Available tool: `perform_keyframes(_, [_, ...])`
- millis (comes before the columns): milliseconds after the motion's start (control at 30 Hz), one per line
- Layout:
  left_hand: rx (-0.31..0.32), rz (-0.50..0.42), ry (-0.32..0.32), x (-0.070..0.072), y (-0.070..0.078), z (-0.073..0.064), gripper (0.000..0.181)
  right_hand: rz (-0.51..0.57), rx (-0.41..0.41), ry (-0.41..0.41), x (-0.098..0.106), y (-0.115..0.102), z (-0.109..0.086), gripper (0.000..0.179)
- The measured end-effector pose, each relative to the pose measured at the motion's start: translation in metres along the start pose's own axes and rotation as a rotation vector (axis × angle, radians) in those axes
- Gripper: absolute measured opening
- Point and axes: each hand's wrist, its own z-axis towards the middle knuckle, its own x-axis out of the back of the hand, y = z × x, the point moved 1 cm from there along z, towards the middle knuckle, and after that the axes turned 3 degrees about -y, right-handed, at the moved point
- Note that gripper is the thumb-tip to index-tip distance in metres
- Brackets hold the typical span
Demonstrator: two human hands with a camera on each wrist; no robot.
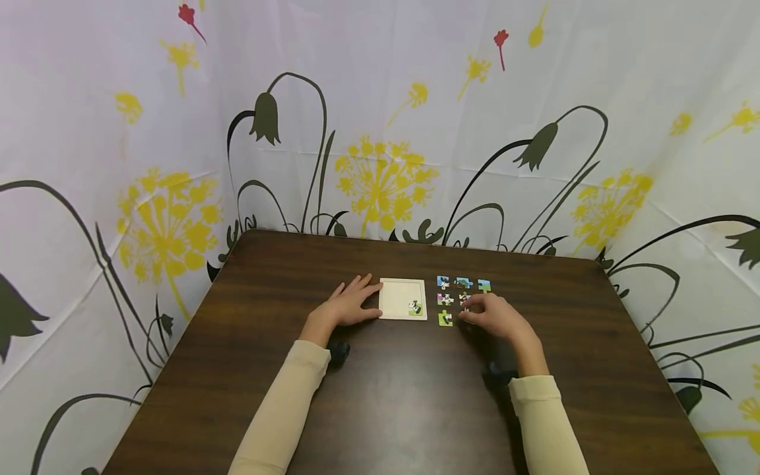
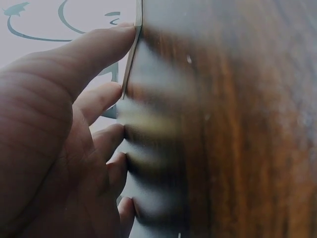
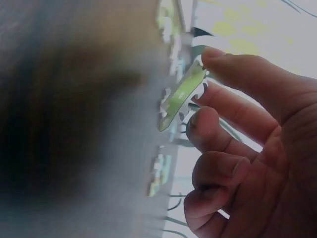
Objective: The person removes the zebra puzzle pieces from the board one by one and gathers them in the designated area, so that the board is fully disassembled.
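A pale square puzzle tray (image 1: 396, 298) lies on the table in the head view, with one panda puzzle piece (image 1: 415, 307) in its lower right corner. My left hand (image 1: 350, 305) rests at the tray's left edge, thumb and index finger spread and touching it. In the left wrist view the thumb (image 2: 94, 52) meets the thin edge of the tray (image 2: 131, 67). Right of the tray, my right hand (image 1: 497, 318) pinches a green and white puzzle piece (image 3: 184, 93) between thumb and index finger. That piece is tilted and lifted off the table in the right wrist view.
Several loose puzzle pieces lie in rows right of the tray, among them a blue piece (image 1: 443, 282), a pink one (image 1: 444, 299) and a green one (image 1: 445, 318). Dark brown wood forms the table (image 1: 410, 396). A flowered curtain (image 1: 380, 119) hangs behind it.
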Motion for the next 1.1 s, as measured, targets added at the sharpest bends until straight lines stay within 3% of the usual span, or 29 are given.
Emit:
perform_keyframes(267, [0.001, 0.01, 0.009, 0.003, 0.008, -0.007, 0.078, 0.01, -0.065, -0.01, -0.008, 0.005, 0.003, 0.033])
perform_keyframes(533, [0.026, 0.043, 0.0, 0.004, 0.005, 0.0, 0.08, 0.05, -0.077, -0.063, 0.003, 0.008, -0.007, 0.031])
perform_keyframes(900, [0.019, 0.056, 0.009, 0.008, 0.009, -0.006, 0.077, 0.051, -0.103, -0.092, 0.001, 0.012, -0.006, 0.025])
perform_keyframes(1100, [0.018, 0.053, 0.01, 0.005, 0.008, -0.008, 0.077, 0.072, -0.069, -0.09, 0.001, 0.013, -0.007, 0.027])
